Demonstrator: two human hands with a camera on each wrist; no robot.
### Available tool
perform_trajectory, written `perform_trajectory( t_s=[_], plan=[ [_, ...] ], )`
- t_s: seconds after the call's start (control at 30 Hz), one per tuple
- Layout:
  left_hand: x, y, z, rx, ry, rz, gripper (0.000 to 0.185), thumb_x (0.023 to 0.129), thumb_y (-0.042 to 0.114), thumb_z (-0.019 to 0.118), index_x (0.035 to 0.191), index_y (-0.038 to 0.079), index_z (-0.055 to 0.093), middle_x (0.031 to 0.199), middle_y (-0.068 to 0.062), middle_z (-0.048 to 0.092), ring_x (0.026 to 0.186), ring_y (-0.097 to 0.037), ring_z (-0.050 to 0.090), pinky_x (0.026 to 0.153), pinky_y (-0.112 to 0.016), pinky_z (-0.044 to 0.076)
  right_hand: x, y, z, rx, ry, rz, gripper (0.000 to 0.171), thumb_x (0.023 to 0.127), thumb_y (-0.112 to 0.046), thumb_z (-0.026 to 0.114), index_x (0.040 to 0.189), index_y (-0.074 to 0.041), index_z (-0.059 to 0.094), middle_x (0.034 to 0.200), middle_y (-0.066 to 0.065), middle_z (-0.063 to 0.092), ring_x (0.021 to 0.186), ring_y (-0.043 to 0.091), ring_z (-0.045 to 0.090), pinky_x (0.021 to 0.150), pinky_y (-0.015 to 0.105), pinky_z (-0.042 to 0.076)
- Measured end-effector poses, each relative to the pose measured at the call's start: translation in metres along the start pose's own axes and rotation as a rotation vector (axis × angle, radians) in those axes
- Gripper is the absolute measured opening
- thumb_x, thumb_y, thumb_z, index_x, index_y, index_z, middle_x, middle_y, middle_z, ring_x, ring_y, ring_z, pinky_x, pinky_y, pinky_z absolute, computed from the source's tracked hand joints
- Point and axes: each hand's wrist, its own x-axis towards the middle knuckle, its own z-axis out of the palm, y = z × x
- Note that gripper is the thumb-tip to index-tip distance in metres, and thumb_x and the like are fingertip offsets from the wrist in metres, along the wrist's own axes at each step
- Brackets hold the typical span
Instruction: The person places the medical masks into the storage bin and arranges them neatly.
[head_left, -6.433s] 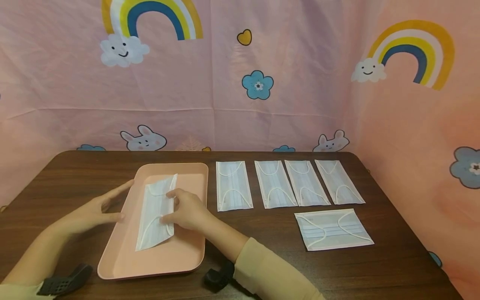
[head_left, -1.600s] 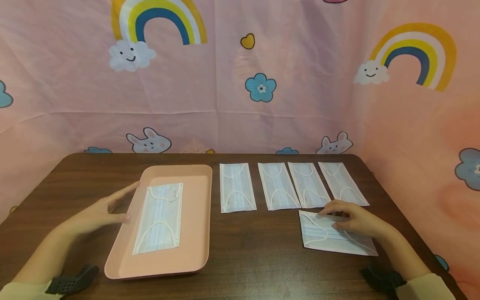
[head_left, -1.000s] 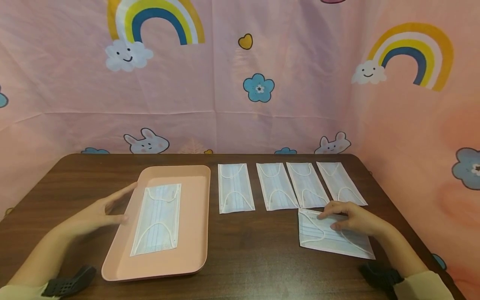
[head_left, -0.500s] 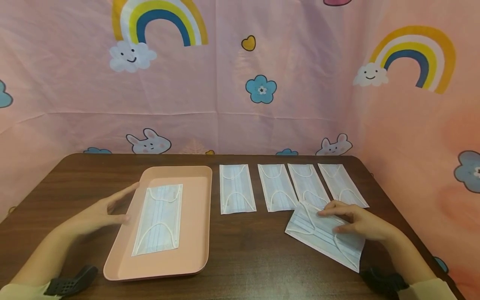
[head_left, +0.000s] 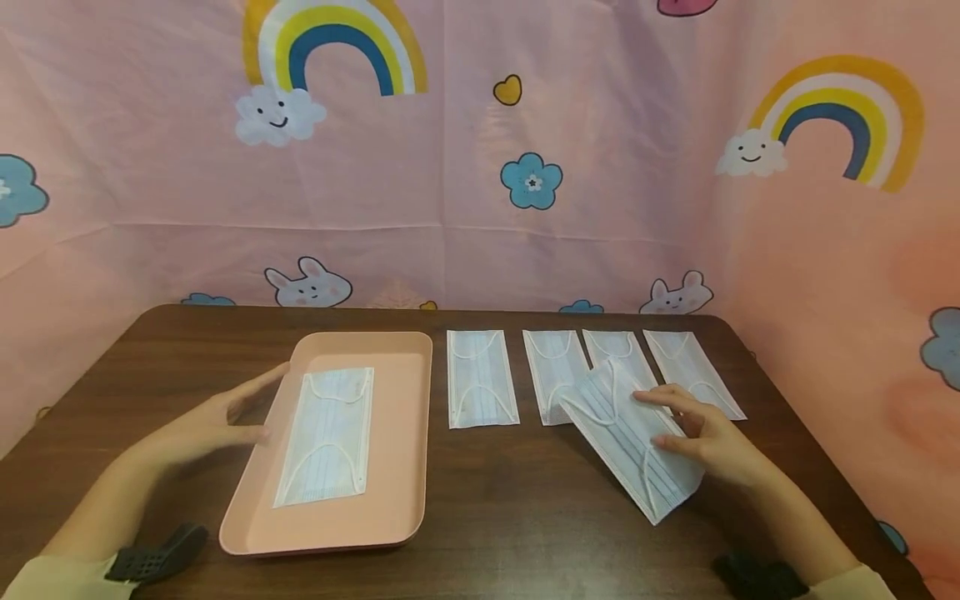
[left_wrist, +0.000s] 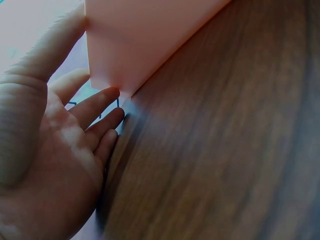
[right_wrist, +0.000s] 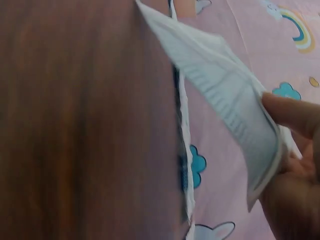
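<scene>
Between the thumb and fingers of my right hand (head_left: 693,429) a pleated face mask (head_left: 626,437) is pinched. It is lifted off the table and tilted, its lower corner toward me, covering parts of two masks behind. In the right wrist view the held mask (right_wrist: 225,95) bends beside the fingertips. My left hand (head_left: 217,425) rests against the left side of a pink tray (head_left: 397,500), thumb and fingers spread along its edge. Flat in the tray lies another face mask (head_left: 326,437) with white ear loops. The left wrist view shows fingertips touching the tray wall (left_wrist: 145,40).
Behind the held mask, several masks lie in a row on the dark wooden table (head_left: 495,517): one beside the tray (head_left: 482,379), the farthest right (head_left: 692,371) near the table's right edge. A pink patterned cloth (head_left: 465,250) hangs behind and to the right.
My right hand has picked up the mask that lay sideways at the front right, turning it and moving it up and slightly left. The left hand stays at the tray.
</scene>
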Motion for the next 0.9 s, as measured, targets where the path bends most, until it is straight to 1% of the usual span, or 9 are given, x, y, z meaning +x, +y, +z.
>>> perform_trajectory(
  t_s=[0.03, 0.07, 0.17, 0.23, 0.3, 0.43, 0.53, 0.7, 0.9],
  plan=[
    [0.001, 0.001, 0.000, 0.010, 0.000, -0.003, 0.084, 0.086, 0.006, 0.065, 0.155, 0.024, 0.019, 0.156, -0.018, 0.016, 0.136, -0.003, 0.016, 0.102, -0.061, 0.022, 0.000, 0.000, 0.002, -0.007, 0.033, -0.015, 0.056, 0.082, 0.012, 0.066, 0.135, 0.002, 0.050, 0.129, 0.013, 0.048, 0.122, 0.011, 0.038, 0.099, 0.015, 0.029],
    [0.001, 0.001, 0.001, -0.005, -0.006, -0.002, 0.085, 0.086, 0.006, 0.065, 0.155, 0.023, 0.019, 0.156, -0.019, 0.015, 0.138, -0.008, 0.014, 0.099, -0.068, 0.018, 0.001, -0.001, 0.004, 0.005, 0.062, -0.022, 0.057, 0.082, 0.014, 0.065, 0.135, 0.004, 0.049, 0.130, 0.013, 0.047, 0.123, 0.011, 0.038, 0.099, 0.015, 0.030],
    [-0.001, 0.003, 0.002, -0.016, -0.005, -0.010, 0.084, 0.087, 0.007, 0.065, 0.155, 0.024, 0.018, 0.157, -0.019, 0.013, 0.140, -0.017, 0.012, 0.097, -0.072, 0.017, 0.004, -0.003, 0.011, 0.111, 0.141, 0.001, 0.059, 0.083, 0.016, 0.062, 0.138, 0.004, 0.045, 0.131, 0.009, 0.046, 0.112, 0.012, 0.048, 0.087, 0.021, 0.046],
    [-0.003, 0.003, 0.002, -0.018, -0.003, -0.019, 0.084, 0.087, 0.007, 0.064, 0.155, 0.024, 0.018, 0.157, -0.018, 0.013, 0.139, -0.010, 0.013, 0.097, -0.072, 0.016, 0.006, -0.004, 0.018, 0.207, 0.198, 0.022, 0.059, 0.084, 0.017, 0.061, 0.139, 0.005, 0.044, 0.131, 0.008, 0.044, 0.105, 0.013, 0.051, 0.076, 0.023, 0.051],
    [-0.004, 0.002, 0.003, -0.028, 0.002, -0.023, 0.083, 0.087, 0.006, 0.064, 0.155, 0.024, 0.019, 0.157, -0.017, 0.014, 0.135, 0.001, 0.015, 0.095, -0.074, 0.014, 0.008, -0.007, 0.025, 0.306, 0.259, 0.042, 0.059, 0.084, 0.018, 0.059, 0.139, 0.005, 0.043, 0.132, 0.008, 0.042, 0.102, 0.013, 0.051, 0.072, 0.024, 0.053],
    [-0.003, 0.000, 0.003, -0.048, 0.006, -0.026, 0.083, 0.086, 0.006, 0.065, 0.154, 0.022, 0.020, 0.157, -0.014, 0.015, 0.126, 0.013, 0.018, 0.094, -0.075, 0.011, 0.012, -0.011, 0.041, 0.414, 0.349, 0.093, 0.058, 0.085, 0.017, 0.058, 0.140, 0.003, 0.043, 0.133, 0.009, 0.037, 0.105, 0.014, 0.049, 0.075, 0.024, 0.052],
    [-0.003, -0.001, 0.003, -0.064, 0.005, -0.031, 0.083, 0.086, 0.005, 0.064, 0.154, 0.022, 0.020, 0.157, -0.015, 0.015, 0.127, 0.011, 0.018, 0.094, -0.075, 0.010, 0.015, -0.015, 0.051, 0.461, 0.366, 0.146, 0.059, 0.087, 0.015, 0.058, 0.141, 0.000, 0.042, 0.131, 0.010, 0.034, 0.097, 0.014, 0.055, 0.067, 0.028, 0.055],
    [-0.002, 0.002, 0.003, -0.058, 0.006, -0.043, 0.083, 0.086, 0.007, 0.065, 0.154, 0.023, 0.020, 0.156, -0.020, 0.013, 0.132, 0.004, 0.017, 0.094, -0.076, 0.011, 0.024, -0.023, 0.067, 0.478, 0.365, 0.180, 0.059, 0.087, 0.010, 0.062, 0.141, -0.001, 0.042, 0.128, 0.011, 0.037, 0.090, 0.016, 0.059, 0.064, 0.030, 0.056],
    [0.001, 0.004, 0.003, -0.049, 0.003, -0.036, 0.083, 0.086, 0.006, 0.065, 0.154, 0.023, 0.020, 0.156, -0.019, 0.014, 0.126, 0.013, 0.019, 0.094, -0.075, 0.012, 0.039, -0.033, 0.086, 0.512, 0.395, 0.168, 0.060, 0.085, 0.010, 0.064, 0.140, 0.004, 0.040, 0.134, 0.012, 0.037, 0.084, 0.016, 0.061, 0.063, 0.028, 0.055]
  ],
)
